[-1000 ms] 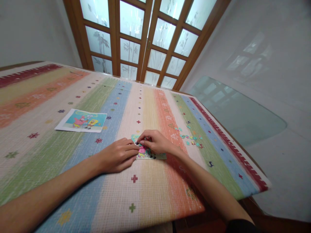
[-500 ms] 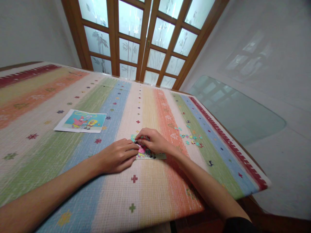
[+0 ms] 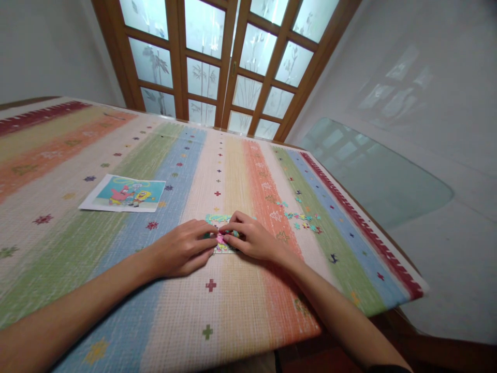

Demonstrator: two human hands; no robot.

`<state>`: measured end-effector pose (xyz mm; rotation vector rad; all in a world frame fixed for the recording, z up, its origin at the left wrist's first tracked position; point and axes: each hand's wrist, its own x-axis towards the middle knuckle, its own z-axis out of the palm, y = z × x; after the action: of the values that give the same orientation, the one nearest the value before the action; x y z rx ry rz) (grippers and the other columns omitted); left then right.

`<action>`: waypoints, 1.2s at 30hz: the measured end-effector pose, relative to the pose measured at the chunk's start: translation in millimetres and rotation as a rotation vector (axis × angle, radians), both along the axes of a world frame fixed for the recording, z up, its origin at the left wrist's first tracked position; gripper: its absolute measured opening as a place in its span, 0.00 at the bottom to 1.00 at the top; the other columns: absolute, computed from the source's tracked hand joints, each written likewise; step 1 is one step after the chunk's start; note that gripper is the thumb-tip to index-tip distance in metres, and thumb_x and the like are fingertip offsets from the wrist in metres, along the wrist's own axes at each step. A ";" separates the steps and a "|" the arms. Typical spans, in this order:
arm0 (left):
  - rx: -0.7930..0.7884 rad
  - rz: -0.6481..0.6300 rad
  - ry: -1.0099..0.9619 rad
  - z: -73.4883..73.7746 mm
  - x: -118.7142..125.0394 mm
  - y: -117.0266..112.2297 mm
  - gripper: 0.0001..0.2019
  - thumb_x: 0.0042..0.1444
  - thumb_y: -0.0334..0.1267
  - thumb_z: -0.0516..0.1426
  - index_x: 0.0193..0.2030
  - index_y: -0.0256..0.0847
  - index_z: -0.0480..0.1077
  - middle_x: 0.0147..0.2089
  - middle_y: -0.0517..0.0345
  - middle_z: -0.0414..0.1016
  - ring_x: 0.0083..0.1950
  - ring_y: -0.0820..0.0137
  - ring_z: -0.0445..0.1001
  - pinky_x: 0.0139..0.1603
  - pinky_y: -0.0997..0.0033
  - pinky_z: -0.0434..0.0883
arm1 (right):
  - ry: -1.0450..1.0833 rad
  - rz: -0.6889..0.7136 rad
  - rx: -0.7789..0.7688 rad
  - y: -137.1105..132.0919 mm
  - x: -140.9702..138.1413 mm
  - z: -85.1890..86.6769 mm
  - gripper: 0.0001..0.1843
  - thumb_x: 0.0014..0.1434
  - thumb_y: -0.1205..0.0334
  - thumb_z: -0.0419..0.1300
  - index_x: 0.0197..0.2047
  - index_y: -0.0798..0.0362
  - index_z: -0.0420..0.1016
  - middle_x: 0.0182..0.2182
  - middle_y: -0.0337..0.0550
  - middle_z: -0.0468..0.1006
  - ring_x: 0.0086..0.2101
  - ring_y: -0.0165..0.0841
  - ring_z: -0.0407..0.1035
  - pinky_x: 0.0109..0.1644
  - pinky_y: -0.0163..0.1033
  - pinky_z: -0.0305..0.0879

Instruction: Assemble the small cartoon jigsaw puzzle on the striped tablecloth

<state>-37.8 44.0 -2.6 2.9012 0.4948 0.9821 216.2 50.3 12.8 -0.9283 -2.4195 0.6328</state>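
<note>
A small, partly built jigsaw puzzle (image 3: pixel 217 218) lies on the striped mat (image 3: pixel 233 311) in the middle of the table. My left hand (image 3: pixel 182 248) rests on its left side, fingers curled with the tips on the pieces. My right hand (image 3: pixel 252 239) covers its right side, fingers bent and pressing down on the pink part of the picture. The fingertips of both hands meet over the puzzle. Most of the puzzle is hidden under my hands.
Several loose puzzle pieces (image 3: pixel 303 220) lie scattered to the right on the green stripe. A printed cartoon reference picture (image 3: pixel 124 192) lies at the left. The table edge runs along the right (image 3: pixel 365 228). Wooden glass-paned doors (image 3: pixel 217 62) stand behind the table.
My right hand has slid down and toward me over the puzzle, so its top edge shows. My left hand stays nearly where it was. The view has tilted slightly.
</note>
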 end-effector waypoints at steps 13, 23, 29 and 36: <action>0.006 0.034 -0.001 4.1 0.8 -0.8 0.10 0.67 0.31 0.55 0.49 0.40 0.77 0.55 0.46 0.78 0.51 0.58 0.74 0.53 0.54 0.74 | -0.014 0.005 0.023 -3.1 -0.6 -2.1 0.11 0.71 0.61 0.59 0.51 0.48 0.82 0.40 0.45 0.72 0.40 0.36 0.69 0.47 0.42 0.69; 0.002 0.035 0.024 4.0 0.9 0.2 0.10 0.68 0.32 0.54 0.48 0.40 0.77 0.47 0.48 0.78 0.46 0.61 0.74 0.49 0.58 0.73 | -0.012 -0.005 0.031 -3.4 0.4 1.0 0.10 0.70 0.63 0.58 0.49 0.50 0.81 0.40 0.45 0.72 0.40 0.36 0.70 0.47 0.43 0.69; -0.023 0.036 0.057 6.2 1.3 -1.0 0.11 0.69 0.32 0.53 0.47 0.39 0.78 0.43 0.49 0.78 0.43 0.62 0.74 0.46 0.59 0.73 | -0.014 0.006 0.062 -5.4 -0.4 1.5 0.10 0.69 0.64 0.58 0.46 0.52 0.82 0.39 0.46 0.73 0.40 0.36 0.70 0.47 0.42 0.69; -0.010 0.039 0.042 3.5 1.9 -1.3 0.10 0.69 0.32 0.54 0.47 0.38 0.77 0.46 0.49 0.80 0.46 0.60 0.75 0.49 0.57 0.74 | 0.008 0.030 0.127 -7.4 0.0 -0.3 0.12 0.69 0.64 0.58 0.45 0.55 0.84 0.36 0.46 0.72 0.38 0.35 0.69 0.44 0.41 0.68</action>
<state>-35.9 42.7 0.9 2.9194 0.5596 0.9226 216.1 43.0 12.5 -0.8371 -2.4394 0.4855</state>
